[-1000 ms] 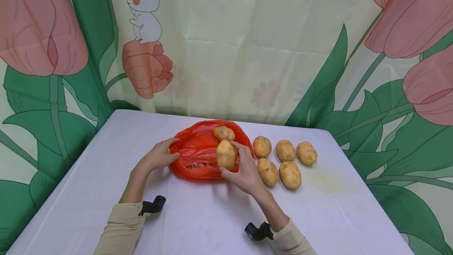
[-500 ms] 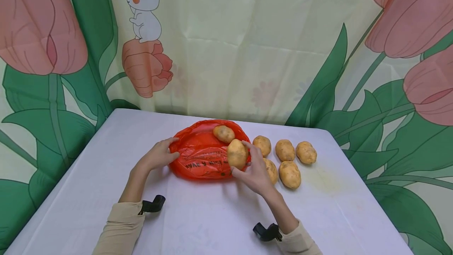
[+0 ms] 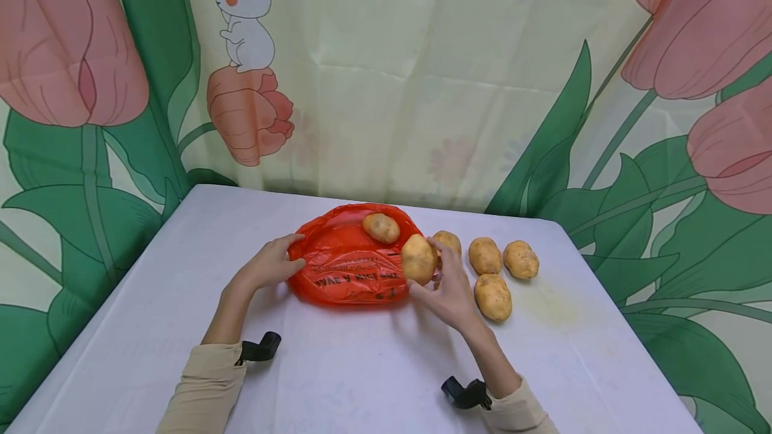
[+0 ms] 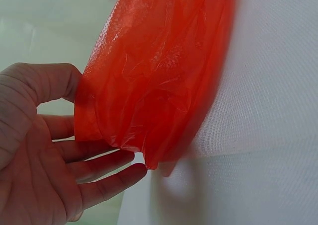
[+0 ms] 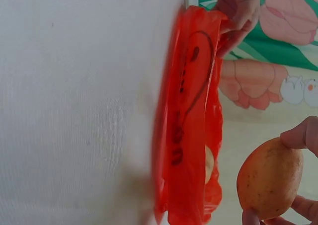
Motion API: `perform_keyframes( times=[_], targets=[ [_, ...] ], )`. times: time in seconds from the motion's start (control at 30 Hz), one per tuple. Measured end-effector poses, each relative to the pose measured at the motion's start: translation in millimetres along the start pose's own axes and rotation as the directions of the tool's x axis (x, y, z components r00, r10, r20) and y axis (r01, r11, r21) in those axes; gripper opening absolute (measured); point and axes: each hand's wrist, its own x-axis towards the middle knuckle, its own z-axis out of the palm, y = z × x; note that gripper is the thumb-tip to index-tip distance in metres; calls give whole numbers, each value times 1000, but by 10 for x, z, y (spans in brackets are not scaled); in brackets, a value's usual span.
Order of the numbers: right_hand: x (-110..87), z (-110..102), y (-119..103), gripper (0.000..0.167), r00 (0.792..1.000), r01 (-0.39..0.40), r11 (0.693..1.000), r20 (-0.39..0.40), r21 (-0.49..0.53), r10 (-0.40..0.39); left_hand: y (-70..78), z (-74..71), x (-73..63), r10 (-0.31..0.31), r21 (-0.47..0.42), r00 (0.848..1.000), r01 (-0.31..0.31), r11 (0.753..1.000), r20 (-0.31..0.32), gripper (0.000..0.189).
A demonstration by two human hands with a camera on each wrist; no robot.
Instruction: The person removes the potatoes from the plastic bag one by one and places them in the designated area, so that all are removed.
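In the head view my left hand [image 3: 269,264] holds the left rim of a red plastic bag [image 3: 338,286], which lies open with dark print inside. The left wrist view has the thumb and fingers of that hand [image 4: 39,135] at the edge of the bag [image 4: 154,66], the fingertips partly behind the film. My right hand [image 3: 447,290] pinches a potato [image 3: 419,259] between thumb and fingers, raised by the bag's right rim. The right wrist view shows this potato [image 5: 270,179] apart from the bag [image 5: 191,120]. Another potato [image 3: 381,228] lies in the bag.
Several potatoes [image 3: 494,297] lie on the white-covered table [image 3: 338,367] right of the bag, some partly hidden by my right hand. Behind the table hangs a curtain [image 3: 374,99] printed with tulips and a rabbit.
My right hand has carried the potato rightward, from over the bag to its right rim. The left hand has stayed at the left rim.
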Motion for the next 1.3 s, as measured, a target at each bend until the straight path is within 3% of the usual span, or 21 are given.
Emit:
perform_keyframes(
  times=[0.37, 0.77, 1.3],
  targets=[
    [30, -139, 113, 82, 999, -12, 999, -42, 34, 14, 2, 2, 19, -10, -9, 1000, 10, 1000, -2, 60],
    [29, -275, 163, 83, 994, -84, 996, -66, -9, 83, -2, 0, 20, -12, -2, 1000, 12, 1000, 1, 60],
    [-6, -490, 314, 84, 988, -106, 994, -115, -26, 102, -5, -2, 14, -24, -12, 1000, 25, 1000, 8, 61]
  ],
)
